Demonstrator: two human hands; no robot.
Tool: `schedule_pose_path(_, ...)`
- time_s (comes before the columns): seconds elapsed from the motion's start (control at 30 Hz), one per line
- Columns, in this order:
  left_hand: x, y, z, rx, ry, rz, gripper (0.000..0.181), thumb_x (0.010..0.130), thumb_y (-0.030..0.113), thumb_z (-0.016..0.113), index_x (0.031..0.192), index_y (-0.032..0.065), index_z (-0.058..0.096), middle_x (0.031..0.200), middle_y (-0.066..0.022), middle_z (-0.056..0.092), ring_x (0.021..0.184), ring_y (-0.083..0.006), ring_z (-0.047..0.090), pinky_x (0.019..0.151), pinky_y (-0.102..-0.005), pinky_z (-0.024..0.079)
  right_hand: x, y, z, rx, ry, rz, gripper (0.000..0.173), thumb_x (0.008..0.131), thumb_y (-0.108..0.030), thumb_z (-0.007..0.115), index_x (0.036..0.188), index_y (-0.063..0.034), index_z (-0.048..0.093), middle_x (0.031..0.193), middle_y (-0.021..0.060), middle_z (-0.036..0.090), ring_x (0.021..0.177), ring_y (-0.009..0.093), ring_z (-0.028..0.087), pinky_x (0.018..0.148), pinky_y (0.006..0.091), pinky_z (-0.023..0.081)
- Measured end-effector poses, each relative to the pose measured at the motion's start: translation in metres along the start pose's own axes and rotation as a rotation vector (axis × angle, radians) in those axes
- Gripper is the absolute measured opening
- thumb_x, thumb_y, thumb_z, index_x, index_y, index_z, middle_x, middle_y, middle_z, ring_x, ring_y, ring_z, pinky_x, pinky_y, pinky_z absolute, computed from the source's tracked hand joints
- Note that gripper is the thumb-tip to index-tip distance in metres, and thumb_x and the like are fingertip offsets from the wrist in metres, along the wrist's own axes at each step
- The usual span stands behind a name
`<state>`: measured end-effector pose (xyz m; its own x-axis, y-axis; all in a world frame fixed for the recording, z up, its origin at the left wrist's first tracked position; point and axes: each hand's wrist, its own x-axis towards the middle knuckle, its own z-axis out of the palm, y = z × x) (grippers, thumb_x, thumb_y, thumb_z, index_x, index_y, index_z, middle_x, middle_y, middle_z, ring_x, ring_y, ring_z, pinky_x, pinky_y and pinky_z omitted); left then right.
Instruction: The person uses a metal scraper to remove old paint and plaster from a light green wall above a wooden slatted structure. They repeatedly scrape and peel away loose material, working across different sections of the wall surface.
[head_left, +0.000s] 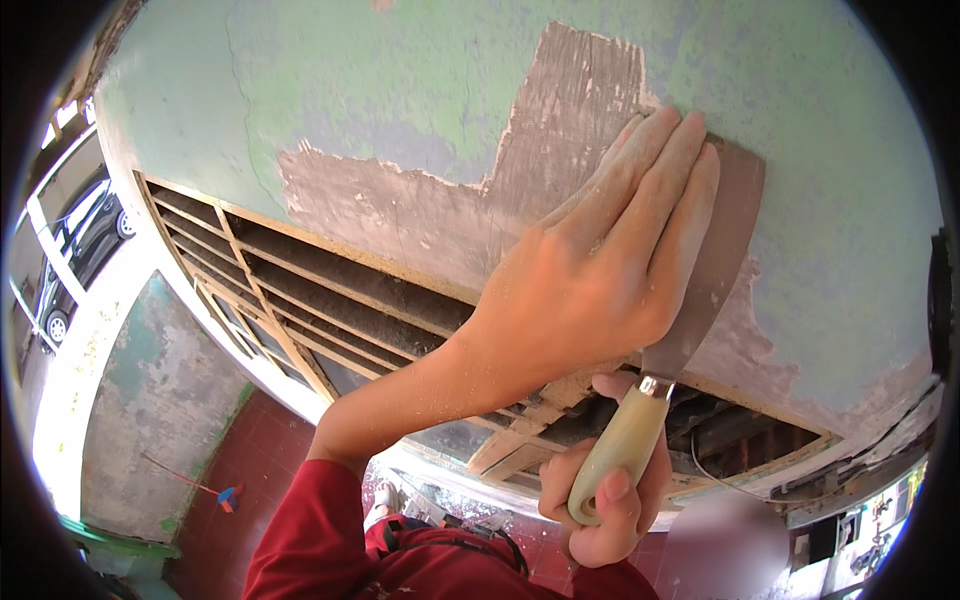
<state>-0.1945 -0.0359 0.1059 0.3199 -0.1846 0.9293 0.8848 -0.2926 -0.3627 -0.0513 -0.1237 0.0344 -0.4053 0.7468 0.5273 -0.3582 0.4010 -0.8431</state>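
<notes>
A wide-bladed paint scraper (709, 262) stands against the wall, its metal blade tilted up and to the right. My right hand (611, 495) is wrapped around its pale yellowish handle (626, 450) from below. Across the blade's left side lies my left hand (600, 255), fingers straight and close together, tips near the blade's top edge; its thumb is hidden. The blade's far edge meets peeling green paint (405, 82). Beside and behind my left hand is a patch of bare grey-brown plaster (555, 120) with ragged paint edges. Pale dust coats my left fingers.
Below the scraped wall runs a wooden louvred vent frame (360, 300). A thin cable (712, 469) hangs at its right opening. Lower down are a red tiled floor (247, 435), a long-handled brush (227, 497) and a low weathered wall (150, 390). A dark car (90, 232) stands outside at left.
</notes>
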Motion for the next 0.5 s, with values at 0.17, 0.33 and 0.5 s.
schedule_pose_path(0.17,0.008,-0.005,-0.001,0.000,0.001,-0.014,0.048,0.070,0.005,0.062,0.114,-0.0150,0.060,0.122,-0.0259,0.062,0.114,-0.0374,0.064,0.093,-0.0352,0.057,0.013,-0.007,0.006,0.059,-0.008,-0.030,0.075,0.092,-0.032,0.046,0.138,0.0211,0.020,0.042,0.0093,0.046,0.027,0.012,0.031,0.030,0.0247,0.025)
schedule_pose_path(0.33,0.001,0.001,0.001,-0.013,0.030,-0.024,0.046,0.071,0.005,0.062,0.113,-0.0140,0.061,0.122,-0.0252,0.062,0.114,-0.0375,0.064,0.093,-0.0361,0.057,0.002,-0.003,-0.001,0.015,-0.031,0.016,0.076,0.092,-0.035,0.047,0.139,0.0190,0.021,0.043,0.0097,0.047,0.028,0.011,0.032,0.031,0.0249,0.025)
schedule_pose_path(0.5,0.009,-0.009,-0.002,-0.020,0.028,-0.030,0.044,0.072,0.005,0.063,0.113,-0.0131,0.061,0.124,-0.0245,0.061,0.115,-0.0376,0.063,0.097,-0.0386,0.056,0.014,-0.006,0.012,0.017,0.015,0.031,0.077,0.092,-0.040,0.049,0.139,0.0158,0.024,0.040,0.0065,0.044,0.029,0.010,0.032,0.034,0.0239,0.025)
